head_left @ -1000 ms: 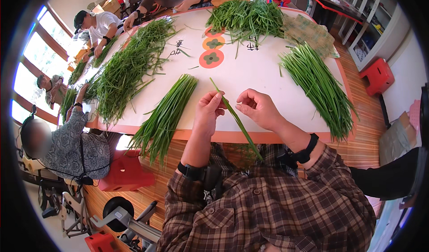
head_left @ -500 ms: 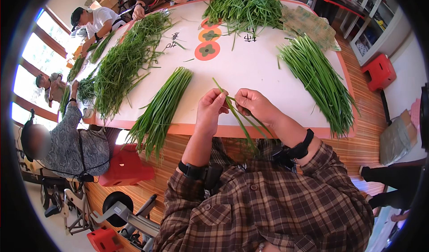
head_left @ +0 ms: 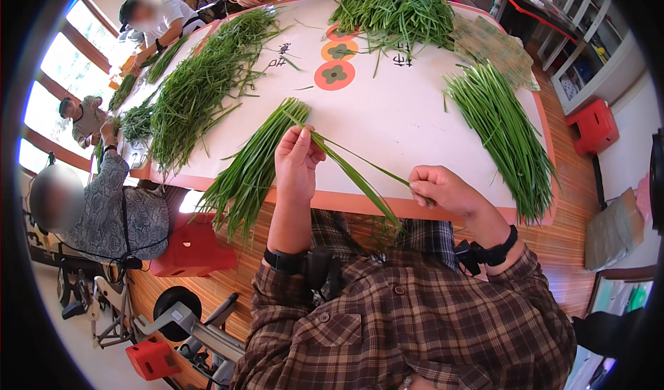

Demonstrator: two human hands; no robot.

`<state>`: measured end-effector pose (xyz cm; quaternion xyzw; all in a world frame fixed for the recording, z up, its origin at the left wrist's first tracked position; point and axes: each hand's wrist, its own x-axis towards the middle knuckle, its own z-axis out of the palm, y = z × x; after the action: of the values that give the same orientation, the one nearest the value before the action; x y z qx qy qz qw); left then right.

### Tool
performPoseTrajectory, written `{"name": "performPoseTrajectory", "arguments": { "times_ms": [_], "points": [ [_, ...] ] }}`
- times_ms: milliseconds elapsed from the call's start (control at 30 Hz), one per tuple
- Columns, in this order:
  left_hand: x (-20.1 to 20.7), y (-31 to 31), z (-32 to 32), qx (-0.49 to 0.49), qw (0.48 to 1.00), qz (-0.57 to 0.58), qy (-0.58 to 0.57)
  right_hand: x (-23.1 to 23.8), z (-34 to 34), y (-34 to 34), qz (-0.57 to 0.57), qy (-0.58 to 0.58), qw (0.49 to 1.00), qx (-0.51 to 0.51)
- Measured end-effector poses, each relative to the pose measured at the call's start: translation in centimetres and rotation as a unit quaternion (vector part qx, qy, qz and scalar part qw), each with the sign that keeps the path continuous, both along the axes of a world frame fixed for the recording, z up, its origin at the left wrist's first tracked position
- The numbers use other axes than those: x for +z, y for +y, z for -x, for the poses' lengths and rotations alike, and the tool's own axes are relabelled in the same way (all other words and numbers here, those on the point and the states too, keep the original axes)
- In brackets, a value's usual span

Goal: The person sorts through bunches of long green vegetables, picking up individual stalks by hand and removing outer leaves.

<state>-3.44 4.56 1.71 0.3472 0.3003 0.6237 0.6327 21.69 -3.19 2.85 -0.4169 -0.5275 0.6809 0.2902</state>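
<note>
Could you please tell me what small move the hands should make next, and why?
Probably the right hand should gently draw the thin leaf away: it pinches that leaf, which stretches between both hands, spread apart from the other leaves hanging from the left hand.

On my left I see a co-worker (head_left: 131, 213) by a red stool (head_left: 194, 248), windows (head_left: 68, 58) beyond; on my right, a second stool (head_left: 595, 125) near a cabinet (head_left: 618, 68), and a grey bag (head_left: 610, 232) by the wall (head_left: 624, 148).
</note>
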Motion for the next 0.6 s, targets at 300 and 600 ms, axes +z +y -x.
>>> {"name": "performPoseTrajectory", "arguments": {
  "times_ms": [300, 600],
  "points": [
    [1.1, 1.4, 5.4, 0.137, 0.982, -0.013, -0.128, -0.7, -1.5, -3.9, -0.038, -0.087, 0.981, 0.169],
    [1.6, -0.8, 6.2, 0.145, 0.979, -0.039, -0.135, 5.7, 0.8, -1.9, -0.219, -0.092, 0.969, 0.073]
  ]
}}
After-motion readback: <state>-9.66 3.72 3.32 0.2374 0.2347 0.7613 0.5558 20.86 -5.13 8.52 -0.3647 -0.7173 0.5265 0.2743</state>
